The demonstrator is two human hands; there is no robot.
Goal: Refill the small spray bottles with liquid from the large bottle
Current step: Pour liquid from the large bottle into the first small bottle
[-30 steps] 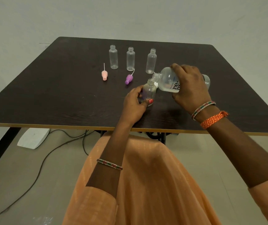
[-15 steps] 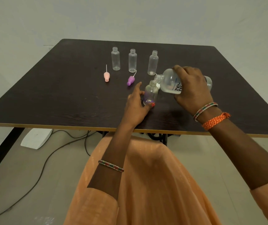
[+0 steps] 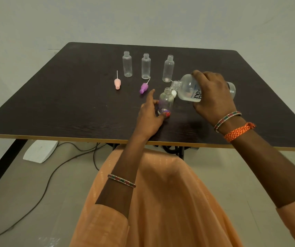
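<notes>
Four small clear plastic spray bottles: nearest one (image 3: pixel 166 102) steadied on dark table (image 3: pixel 53 107) by left hand (image 3: pixel 149 118) pinching its base, right hand (image 3: pixel 212 93) wrapped round tipped large clear bottle (image 3: pixel 187 90), pouring; next, likely level off before overflow.

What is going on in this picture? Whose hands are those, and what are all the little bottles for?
A person wears a camera on their head, so you see their own hands from above. The right hand grips a large bottle, tipped so its neck meets the mouth of a small bottle. The left hand steadies that small bottle near its base. Three more small bottles stand open in a row on the dark table. A pink spray top and a purple spray top lie beside them.
</notes>
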